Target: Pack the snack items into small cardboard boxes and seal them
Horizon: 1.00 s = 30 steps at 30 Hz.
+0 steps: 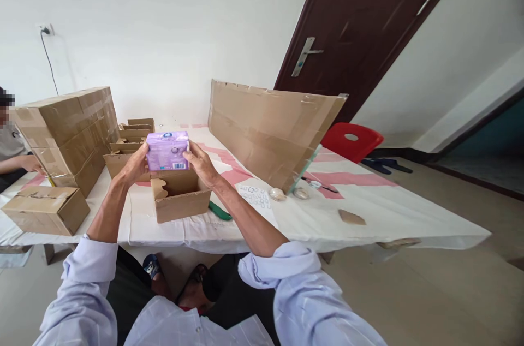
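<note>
Between my two hands is a purple plastic-wrapped pack (167, 150) with a barcode on the face toward me. My left hand (134, 165) grips its left side, and my right hand (201, 163) grips its right side with the thumb on the front. The pack is held above an open cardboard box (182, 205), whose flap stands up at the left. The inside of that box is partly hidden. To the right of the box lies a green object (220, 210), partly covered by my right forearm.
Several open boxes (135, 132) stand behind my left hand. Stacked taped cartons (76, 130) and a closed carton (46, 209) are at left, near another person's hand (30, 163). A cardboard panel (270, 130), printed paper (254, 200) and tape rolls (277, 194) are at right.
</note>
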{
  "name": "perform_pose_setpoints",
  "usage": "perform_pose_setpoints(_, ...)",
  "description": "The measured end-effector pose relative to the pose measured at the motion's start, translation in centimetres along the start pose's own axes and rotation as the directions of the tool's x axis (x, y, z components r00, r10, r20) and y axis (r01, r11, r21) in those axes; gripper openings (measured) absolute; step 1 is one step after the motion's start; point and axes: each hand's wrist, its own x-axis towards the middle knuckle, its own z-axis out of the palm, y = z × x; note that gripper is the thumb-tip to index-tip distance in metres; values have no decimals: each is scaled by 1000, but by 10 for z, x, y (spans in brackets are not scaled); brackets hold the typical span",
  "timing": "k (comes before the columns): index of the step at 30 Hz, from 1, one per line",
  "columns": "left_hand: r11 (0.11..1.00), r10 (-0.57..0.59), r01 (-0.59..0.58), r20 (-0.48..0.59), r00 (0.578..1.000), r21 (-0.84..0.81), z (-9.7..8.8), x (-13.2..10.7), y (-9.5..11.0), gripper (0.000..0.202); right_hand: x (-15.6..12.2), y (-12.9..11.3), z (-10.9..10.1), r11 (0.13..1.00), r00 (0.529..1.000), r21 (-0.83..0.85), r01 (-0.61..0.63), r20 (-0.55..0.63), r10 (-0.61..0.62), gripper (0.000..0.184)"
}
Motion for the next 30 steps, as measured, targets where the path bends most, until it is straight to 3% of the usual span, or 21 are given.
perform_pose_setpoints(4, 996, -90, 92, 67, 994, -16, -9, -11, 4, 91, 0, 5, 3, 1000, 999, -15, 1, 34, -1, 81)
perform_pose_setpoints(7, 995, -98, 98, 16, 995, -5, -15, -16, 10, 82, -2, -2, 5, 985, 996, -153, 76, 67, -66, 80)
perform_pose_setpoints(11, 996, 60, -52, -136, 989, 68, -39, -23, 9, 67, -18, -8, -14, 891, 982, -427, 157, 164, -94, 74)
perform_pose_setpoints(14, 973, 217, -179, -327, 920, 143, -75, -34, -1, 63, -40, 1, -43, 792, 972, -607, 71, 222, 83, 65)
perform_pose_setpoints(17, 956, 258, -157, -457, 851, 247, -113, -46, -25, 68, -62, 18, -69, 710, 919, -704, 29, 297, 257, 58)
perform_pose_setpoints(20, 921, 215, -28, -446, 869, 389, -134, -54, -61, 66, -77, 29, -79, 676, 903, -726, 124, 365, 226, 54)
perform_pose_setpoints(25, 860, 195, 28, -379, 904, 510, -131, -49, -119, 57, -88, 26, -69, 616, 888, -741, 269, 438, 140, 45)
perform_pose_setpoints(30, 803, 188, 44, -321, 928, 595, -116, -23, -152, 52, -94, 26, -60, 599, 873, -728, 334, 478, 94, 32)
